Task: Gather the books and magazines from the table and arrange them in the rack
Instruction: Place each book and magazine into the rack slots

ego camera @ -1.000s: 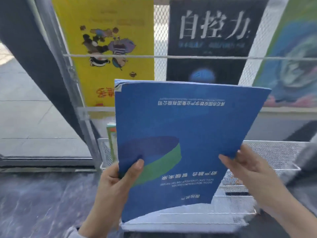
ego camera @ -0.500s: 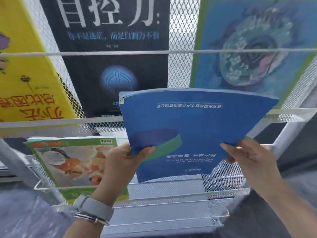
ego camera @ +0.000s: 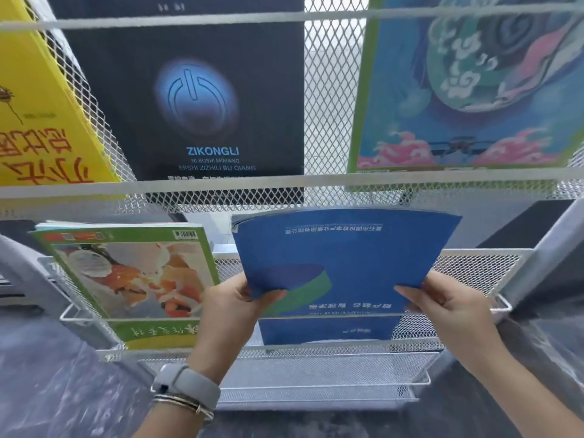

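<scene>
Magazine work is nearly settled for this one: I grip the blue magazine (ego camera: 341,257) by its two lower corners, my left hand (ego camera: 235,306) pinching the left side with the thumb on the cover, my right hand (ego camera: 442,306) pinching the right. Half a second ago it hung higher, its bottom edge just reaching the lower tier; now it has dropped, and its bottom edge sits behind the front wire of the rack (ego camera: 316,186), in the middle slot of the lower tier. I judge it is almost seated and only needs letting go. It stands upside down, so its white Chinese cover lines read inverted and I cannot make them out surely. Just left of it, in the same tier, leans the green-bordered food magazine (ego camera: 126,279), also inverted, with a barcode at its upper right corner. On the upper tier, far behind, the black book (ego camera: 196,90) reads "ZIKONGLI", then "NI BUSHI MIMANG" and "ERSHI ZIZHILI BU QIANG", under a glowing blue power symbol. The yellow book (ego camera: 41,121) at far left carries large red Chinese characters, tilted. The colourful illustrated book (ego camera: 474,90) at right shows no readable text. A grey watch (ego camera: 186,388) sits on my left wrist.
</scene>
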